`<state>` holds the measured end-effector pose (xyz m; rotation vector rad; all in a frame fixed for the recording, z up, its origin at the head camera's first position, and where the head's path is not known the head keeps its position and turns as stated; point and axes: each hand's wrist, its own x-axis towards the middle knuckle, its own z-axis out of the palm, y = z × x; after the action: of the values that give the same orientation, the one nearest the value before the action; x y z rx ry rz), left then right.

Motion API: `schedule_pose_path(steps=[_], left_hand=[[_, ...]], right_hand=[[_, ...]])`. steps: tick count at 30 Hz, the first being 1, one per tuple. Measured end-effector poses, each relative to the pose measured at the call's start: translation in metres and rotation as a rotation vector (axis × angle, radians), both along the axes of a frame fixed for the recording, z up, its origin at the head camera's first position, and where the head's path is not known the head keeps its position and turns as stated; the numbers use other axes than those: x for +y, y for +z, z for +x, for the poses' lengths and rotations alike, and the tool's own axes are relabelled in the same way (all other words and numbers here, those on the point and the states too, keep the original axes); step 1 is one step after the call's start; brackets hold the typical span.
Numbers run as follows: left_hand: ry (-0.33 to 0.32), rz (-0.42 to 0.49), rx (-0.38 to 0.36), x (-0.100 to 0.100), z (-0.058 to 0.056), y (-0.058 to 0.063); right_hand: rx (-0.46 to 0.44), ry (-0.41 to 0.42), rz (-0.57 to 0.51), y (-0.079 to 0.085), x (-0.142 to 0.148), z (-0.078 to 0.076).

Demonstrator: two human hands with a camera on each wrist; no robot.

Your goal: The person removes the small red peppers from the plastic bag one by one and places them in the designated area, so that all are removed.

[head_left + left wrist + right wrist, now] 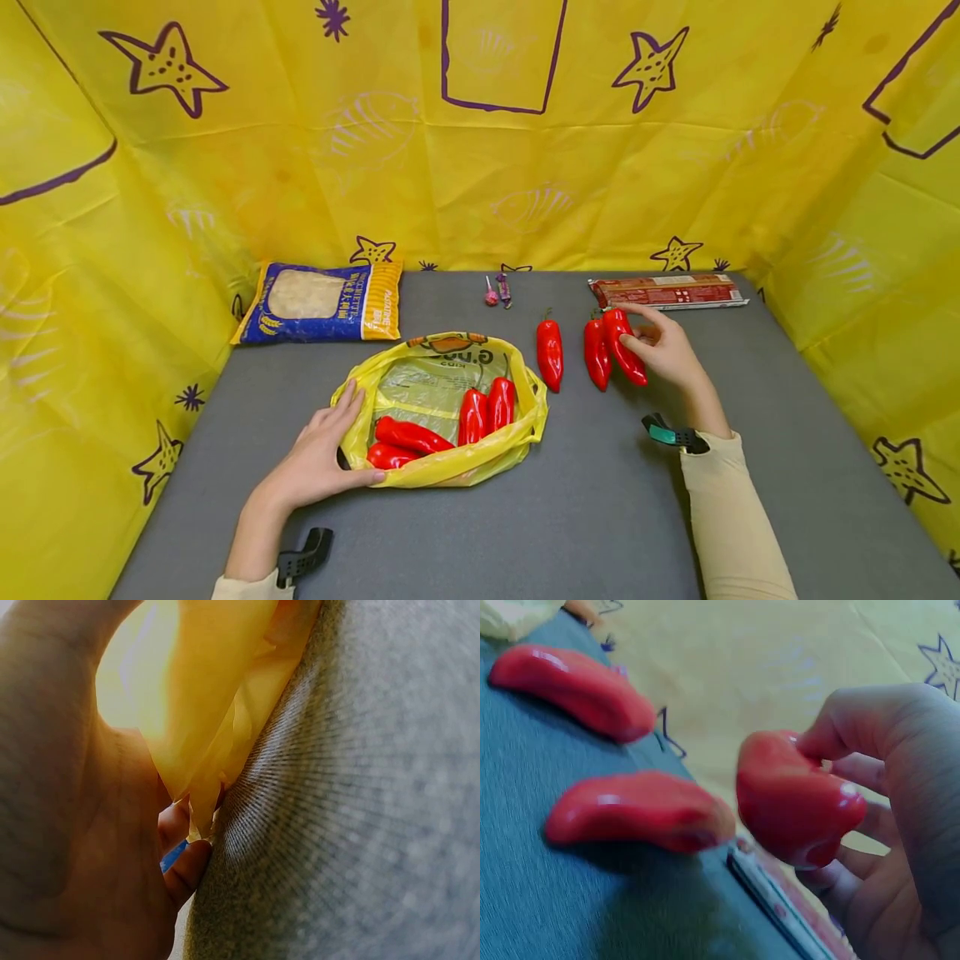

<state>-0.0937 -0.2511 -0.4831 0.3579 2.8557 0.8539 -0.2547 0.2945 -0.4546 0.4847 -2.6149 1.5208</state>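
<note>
A yellow plastic bag [517, 450] lies with its mouth spread, and several long red peppers [412, 434] rest inside it. My left hand [318, 450] holds the bag's left end, thumb along the front edge and fingers along the side. In the left wrist view, yellow plastic [217, 697] fills the space beside the palm. On the right, my right hand [663, 346] pinches a red pepper [787, 802] between thumb and fingers, raised above the table in the right wrist view. Beside it lie a red pepper [597, 355] and, farther left, another red pepper [550, 356].
A blue and yellow pasta bag [318, 302] lies at the back left of the grey table [570, 533]. Near the back middle are a lollipop [491, 293] and a purple wrapped sweet [503, 288]. A red flat packet [667, 291] lies behind my right hand. Yellow cloth [420, 192] walls the table.
</note>
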Motion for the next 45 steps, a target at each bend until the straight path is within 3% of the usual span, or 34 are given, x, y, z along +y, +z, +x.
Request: schedule_pose_path(steps=[5, 9, 18, 27, 39, 45], left_hand=[[0.001, -0.001, -0.012, 0.002, 0.003, -0.003], [-0.007, 0.004, -0.019, 0.002, 0.002, -0.004], [-0.005, -0.006, -0.027, -0.001, -0.005, 0.001], [-0.009, -0.002, -0.035, -0.001, -0.006, 0.003], [-0.005, 0.001, -0.03, -0.001, -0.003, -0.001], [-0.009, -0.001, -0.029, -0.001, -0.005, 0.0]], right_hand=[[-0.033, -0.129, 0.018, -0.008, 0.018, 0.002], [-0.072, -0.174, 0.016, -0.013, 0.03, 0.003], [-0.114, -0.19, -0.039, 0.01, 0.03, 0.01], [-0.108, -0.233, 0.019, -0.019, 0.048, -0.004], [-0.074, -0.246, 0.155, -0.035, 0.042, -0.007], [-0.001, -0.282, 0.171, -0.045, 0.038, -0.009]])
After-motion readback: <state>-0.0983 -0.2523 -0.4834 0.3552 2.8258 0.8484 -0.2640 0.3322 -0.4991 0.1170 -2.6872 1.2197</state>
